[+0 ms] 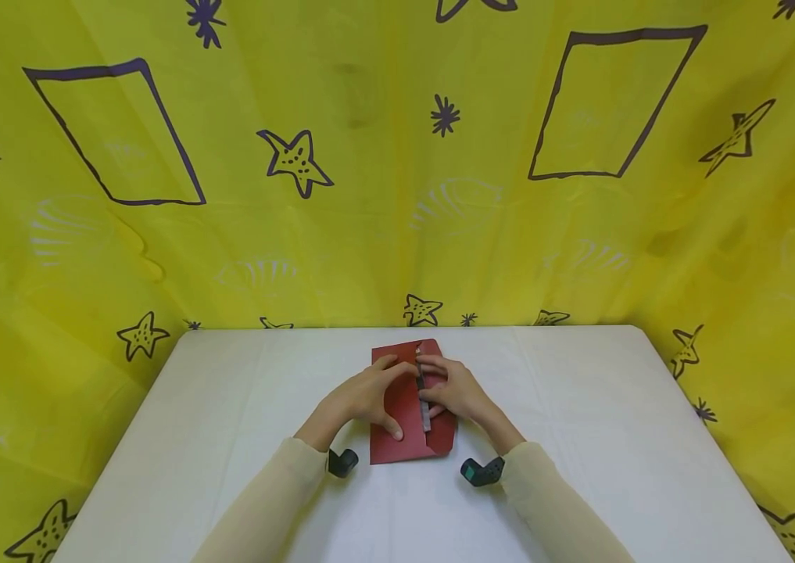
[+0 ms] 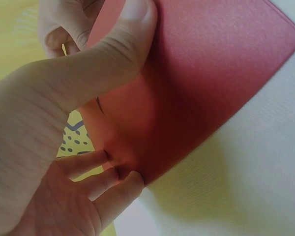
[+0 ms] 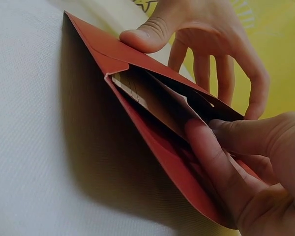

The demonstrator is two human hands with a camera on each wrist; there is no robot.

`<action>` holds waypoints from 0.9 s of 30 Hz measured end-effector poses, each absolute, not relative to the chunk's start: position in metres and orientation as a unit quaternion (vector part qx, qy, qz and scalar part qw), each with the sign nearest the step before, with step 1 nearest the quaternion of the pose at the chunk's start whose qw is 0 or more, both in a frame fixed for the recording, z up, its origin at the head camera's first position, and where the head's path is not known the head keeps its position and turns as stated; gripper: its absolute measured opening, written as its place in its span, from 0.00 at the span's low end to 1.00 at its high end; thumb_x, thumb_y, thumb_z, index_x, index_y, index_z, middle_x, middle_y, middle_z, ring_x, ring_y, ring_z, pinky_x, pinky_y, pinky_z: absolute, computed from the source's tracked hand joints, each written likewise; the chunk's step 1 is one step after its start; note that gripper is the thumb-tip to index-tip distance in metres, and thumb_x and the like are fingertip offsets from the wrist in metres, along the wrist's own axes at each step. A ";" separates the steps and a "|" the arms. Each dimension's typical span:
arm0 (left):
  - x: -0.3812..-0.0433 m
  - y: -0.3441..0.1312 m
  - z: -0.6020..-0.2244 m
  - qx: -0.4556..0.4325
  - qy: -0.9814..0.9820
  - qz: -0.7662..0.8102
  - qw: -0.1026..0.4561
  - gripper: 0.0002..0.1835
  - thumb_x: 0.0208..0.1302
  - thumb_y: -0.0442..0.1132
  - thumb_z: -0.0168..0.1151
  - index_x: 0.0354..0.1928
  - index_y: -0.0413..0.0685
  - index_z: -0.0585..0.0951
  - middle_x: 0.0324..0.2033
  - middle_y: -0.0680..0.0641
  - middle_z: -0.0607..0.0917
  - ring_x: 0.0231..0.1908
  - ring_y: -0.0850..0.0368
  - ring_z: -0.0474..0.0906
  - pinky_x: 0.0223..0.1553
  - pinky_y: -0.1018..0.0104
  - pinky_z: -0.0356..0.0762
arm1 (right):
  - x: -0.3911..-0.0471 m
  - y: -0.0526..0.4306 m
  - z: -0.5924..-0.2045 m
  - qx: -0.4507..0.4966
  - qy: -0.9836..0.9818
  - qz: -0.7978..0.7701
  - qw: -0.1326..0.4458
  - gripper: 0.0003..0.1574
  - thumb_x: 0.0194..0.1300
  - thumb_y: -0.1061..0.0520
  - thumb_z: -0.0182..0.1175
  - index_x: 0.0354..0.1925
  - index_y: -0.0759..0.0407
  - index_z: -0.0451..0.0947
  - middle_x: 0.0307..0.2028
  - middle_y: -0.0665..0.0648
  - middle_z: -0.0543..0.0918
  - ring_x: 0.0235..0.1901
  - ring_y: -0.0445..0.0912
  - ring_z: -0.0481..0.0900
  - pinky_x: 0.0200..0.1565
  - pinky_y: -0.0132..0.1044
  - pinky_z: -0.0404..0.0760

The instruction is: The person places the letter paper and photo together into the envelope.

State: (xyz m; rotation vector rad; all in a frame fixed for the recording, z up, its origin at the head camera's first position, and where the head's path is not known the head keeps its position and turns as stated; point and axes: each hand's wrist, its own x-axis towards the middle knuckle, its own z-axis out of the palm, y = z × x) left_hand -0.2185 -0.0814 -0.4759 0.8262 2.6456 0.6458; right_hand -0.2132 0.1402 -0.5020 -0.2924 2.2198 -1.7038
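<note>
A red paper envelope (image 1: pixel 406 407) lies at the middle of the white table, its flap (image 1: pixel 443 438) opened out to the right. My left hand (image 1: pixel 367 393) grips the envelope across its width, thumb on the front face and fingertips at the far edge, so the mouth bulges apart. Inside the mouth, a pale folded paper (image 3: pixel 178 98) and a tan sheet with thin lines (image 3: pixel 142 96) show in the right wrist view. Between thumb and index finger, my right hand (image 1: pixel 463 391) pinches the pale paper. Its other fingers are partly hidden by the flap and contents.
The white table (image 1: pixel 249 375) reaches back to a yellow curtain (image 1: pixel 362 234) printed with stars and shells, which also hangs along both sides. Small black wrist devices (image 1: pixel 483 472) stick out from the cuffs of both cream sleeves (image 1: pixel 266 500).
</note>
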 end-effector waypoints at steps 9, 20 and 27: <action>-0.218 -0.081 -0.475 0.284 0.922 0.219 0.148 0.52 0.39 0.55 0.88 0.69 0.66 0.70 0.76 0.39 0.61 0.70 0.38 0.67 0.61 0.41 0.76 | -0.213 0.140 -0.502 -0.100 0.775 -0.602 0.165 0.42 0.66 0.71 0.65 0.74 0.60 0.65 0.67 0.68 0.75 0.28 0.51 0.88 0.29 0.47 0.88; -0.217 -0.079 -0.478 0.273 0.925 0.218 0.150 0.53 0.39 0.57 0.87 0.70 0.67 0.70 0.76 0.39 0.60 0.69 0.37 0.67 0.61 0.39 0.76 | -0.214 0.145 -0.499 -0.114 0.780 -0.592 0.169 0.42 0.66 0.70 0.66 0.75 0.61 0.65 0.68 0.68 0.73 0.29 0.51 0.88 0.30 0.47 0.89; -0.217 -0.080 -0.477 0.276 0.925 0.217 0.143 0.53 0.38 0.57 0.87 0.70 0.68 0.70 0.76 0.40 0.61 0.67 0.36 0.70 0.59 0.39 0.77 | -0.219 0.156 -0.492 -0.123 0.774 -0.599 0.161 0.42 0.66 0.69 0.68 0.74 0.61 0.65 0.67 0.69 0.74 0.31 0.53 0.88 0.31 0.48 0.89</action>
